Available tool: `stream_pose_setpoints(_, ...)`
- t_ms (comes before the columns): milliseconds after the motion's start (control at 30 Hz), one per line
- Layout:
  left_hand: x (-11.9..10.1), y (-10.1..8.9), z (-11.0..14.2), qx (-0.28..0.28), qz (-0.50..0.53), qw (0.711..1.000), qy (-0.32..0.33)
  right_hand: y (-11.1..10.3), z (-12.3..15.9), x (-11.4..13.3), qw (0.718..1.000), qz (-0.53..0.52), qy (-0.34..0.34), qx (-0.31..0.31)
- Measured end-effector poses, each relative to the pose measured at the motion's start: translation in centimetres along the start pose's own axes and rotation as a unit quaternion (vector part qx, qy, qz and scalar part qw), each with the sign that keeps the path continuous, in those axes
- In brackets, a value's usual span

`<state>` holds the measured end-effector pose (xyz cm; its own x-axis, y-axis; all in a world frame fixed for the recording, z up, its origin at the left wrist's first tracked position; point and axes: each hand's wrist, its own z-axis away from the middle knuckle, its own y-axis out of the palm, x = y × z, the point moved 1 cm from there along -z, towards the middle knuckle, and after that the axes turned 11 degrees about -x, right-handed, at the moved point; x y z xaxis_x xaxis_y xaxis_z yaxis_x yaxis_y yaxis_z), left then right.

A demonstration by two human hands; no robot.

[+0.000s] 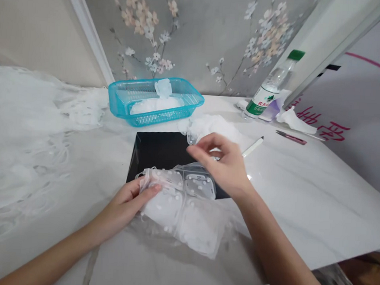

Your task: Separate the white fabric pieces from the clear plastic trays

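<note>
My left hand (136, 196) grips the left edge of a translucent plastic sheet (200, 223), thumb on top. The sheet has several rounded panels with small white dots, and its upper part overlaps a black rectangular board (157, 151). Above the sheet's upper right, my right hand (224, 162) is raised with thumb and fingertips drawn together in a pinch. Whether anything small is between those fingertips cannot be made out. Just behind the right hand lies a pile of small translucent white pieces (212, 126).
A blue plastic basket (118, 100) with white pieces stands at the back. Thin white plastic sheets (20, 156) heap up on the left. Toward the back right are a green-capped bottle (265, 93), tweezers (291, 137), a white pen-like tool (253, 147) and crumpled tissue (297, 121).
</note>
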<state>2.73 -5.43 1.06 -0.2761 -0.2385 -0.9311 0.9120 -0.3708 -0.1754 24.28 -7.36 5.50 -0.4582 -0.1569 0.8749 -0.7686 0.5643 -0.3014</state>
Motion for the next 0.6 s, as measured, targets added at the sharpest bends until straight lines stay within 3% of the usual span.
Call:
stream_pose_setpoints(67, 0.0, 0.0, 0.1, -0.002, 0.012, 1.000, -0.003, 0.7, 0.7, 0.4, 0.988, -0.012, -0.067, 0.140)
stream_pose_setpoints(133, 0.1, 0.0, 0.1, -0.011, 0.017, 1.000, -0.001, 1.5, 1.5, 0.7, 0.970, 0.014, -0.104, 0.221)
stream_pose_setpoints(233, 0.1, -0.1, 0.2, -0.018, -0.011, 1.000, 0.020, 2.4, 2.4, 0.6, 0.958, 0.043, -0.102, 0.263)
stream_pose_setpoints(300, -0.1, -0.1, 0.2, -0.008, -0.035, 0.999, 0.038, 2.6, 2.5, 0.4, 0.959, 0.059, -0.114, 0.254)
stream_pose_setpoints(367, -0.4, -0.2, 0.2, 0.014, -0.066, 0.996, 0.057, 2.3, 2.1, 0.0, 0.970, 0.084, -0.131, 0.185)
stream_pose_setpoints(467, -0.8, -0.2, 0.3, 0.053, -0.113, 0.989, 0.077, 0.6, 0.4, -1.0, 0.985, 0.124, -0.118, -0.034)
stream_pose_setpoints(533, -1.1, -0.1, 0.4, 0.063, -0.122, 0.988, 0.066, -1.1, -0.9, -1.7, 0.971, 0.143, -0.093, -0.170)
stream_pose_setpoints(600, -1.2, -0.1, 0.4, 0.064, -0.122, 0.990, 0.040, -2.8, -2.1, -2.6, 0.957, 0.159, -0.069, -0.231)
